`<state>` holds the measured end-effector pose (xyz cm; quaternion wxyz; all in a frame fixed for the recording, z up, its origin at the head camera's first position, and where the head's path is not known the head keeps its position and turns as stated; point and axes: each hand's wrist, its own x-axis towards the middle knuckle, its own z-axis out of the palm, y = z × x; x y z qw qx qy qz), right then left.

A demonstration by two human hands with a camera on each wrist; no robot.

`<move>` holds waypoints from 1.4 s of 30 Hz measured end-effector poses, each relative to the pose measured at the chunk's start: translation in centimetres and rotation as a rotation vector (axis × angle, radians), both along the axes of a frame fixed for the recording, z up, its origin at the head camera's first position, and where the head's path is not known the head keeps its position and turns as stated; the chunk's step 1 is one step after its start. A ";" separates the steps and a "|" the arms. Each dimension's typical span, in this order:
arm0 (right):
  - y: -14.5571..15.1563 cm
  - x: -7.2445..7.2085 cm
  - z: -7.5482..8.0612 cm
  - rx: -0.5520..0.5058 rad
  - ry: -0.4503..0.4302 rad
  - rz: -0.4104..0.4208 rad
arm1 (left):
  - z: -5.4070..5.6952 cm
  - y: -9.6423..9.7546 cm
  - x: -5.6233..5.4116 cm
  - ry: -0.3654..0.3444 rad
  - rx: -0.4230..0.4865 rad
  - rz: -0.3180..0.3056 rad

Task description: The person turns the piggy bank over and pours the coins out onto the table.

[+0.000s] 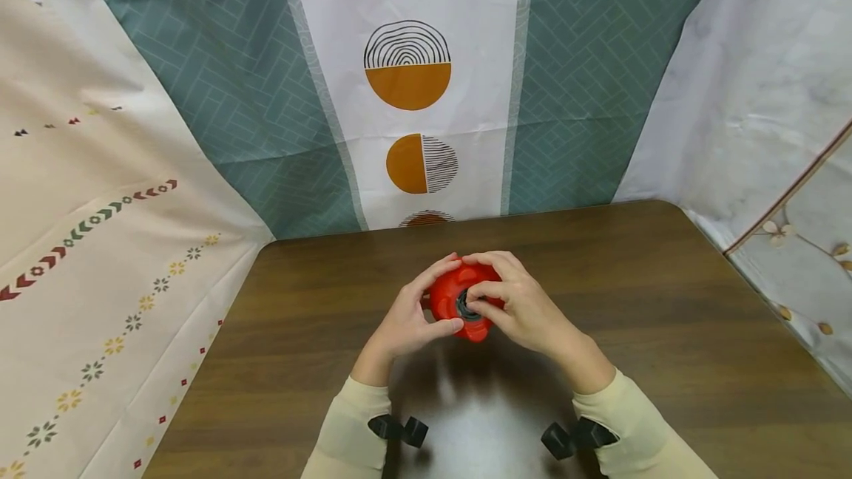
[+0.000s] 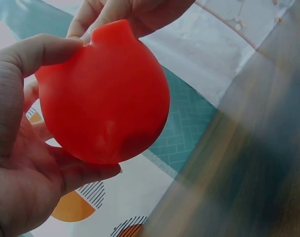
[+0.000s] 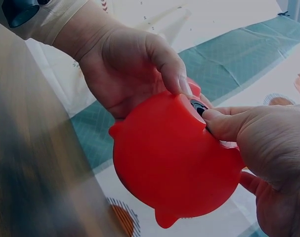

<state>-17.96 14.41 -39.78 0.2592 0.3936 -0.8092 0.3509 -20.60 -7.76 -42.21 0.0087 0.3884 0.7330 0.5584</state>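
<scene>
Near the middle of the table, both hands are at a red round plastic body (image 1: 443, 293) with stubby knobs, like a piggy bank. A dark round plug (image 3: 196, 105) sits in its upper side. My left hand (image 1: 409, 313) holds the red body from the left, thumb at the near side and fingers at the far side. The left wrist view shows the smooth red side (image 2: 105, 94) between that thumb and fingers. With thumb and forefinger, my right hand (image 1: 522, 305) pinches at the plug, its other fingers spread over the far right of the body. Fingertips partly hide the plug.
The brown wooden table (image 1: 319, 294) has its back edge beyond the hands. A green and white patterned cloth (image 1: 572, 94) hangs behind it. Pale cloths hang at left (image 1: 100, 242) and right (image 1: 745, 94). Each sleeve carries a dark wrist mount (image 1: 399, 429).
</scene>
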 end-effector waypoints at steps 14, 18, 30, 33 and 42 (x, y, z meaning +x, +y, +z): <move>-0.1 0.2 -0.1 0.006 -0.017 -0.007 | 1.0 0.3 0.8 -0.010 0.022 -0.004; -0.1 0.3 -0.2 0.013 -0.013 -0.005 | 2.5 0.4 1.8 -0.020 0.006 -0.007; -0.2 0.2 -0.5 0.035 0.020 0.039 | 1.5 0.1 1.2 -0.024 -0.032 0.001; -0.1 0.1 -0.6 0.043 0.024 0.057 | 0.1 -0.1 0.4 -0.034 -0.051 0.005; 0.0 0.1 -0.7 0.068 0.013 0.079 | 0.0 -0.3 0.4 -0.064 -0.072 -0.023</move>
